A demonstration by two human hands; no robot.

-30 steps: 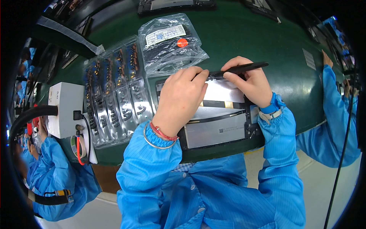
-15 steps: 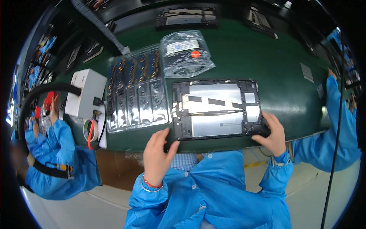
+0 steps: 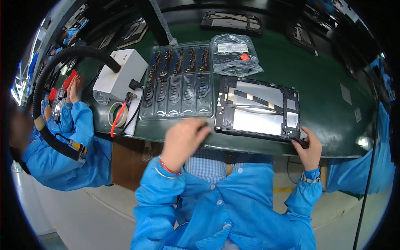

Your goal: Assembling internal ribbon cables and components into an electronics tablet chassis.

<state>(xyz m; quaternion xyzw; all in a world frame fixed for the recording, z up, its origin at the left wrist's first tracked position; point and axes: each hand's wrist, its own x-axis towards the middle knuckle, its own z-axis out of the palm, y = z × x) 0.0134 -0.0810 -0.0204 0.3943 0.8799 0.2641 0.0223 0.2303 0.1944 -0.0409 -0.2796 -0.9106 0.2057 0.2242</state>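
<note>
Green bench (image 3: 325, 83) carries the opened tablet chassis (image 3: 258, 109) at its near edge, thin, rigid, fragile inside, best held by the frame: my right hand (image 3: 310, 146) pinches its corner with a dark tool, left hand (image 3: 183, 139) loosely curled, holding nothing, beside the parts tray (image 3: 179, 81).

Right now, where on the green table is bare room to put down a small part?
Bare green table lies right of the opened tablet and beyond the plastic bag. It is crowded on the left, around the parts tray, white box and tape roll.
</note>
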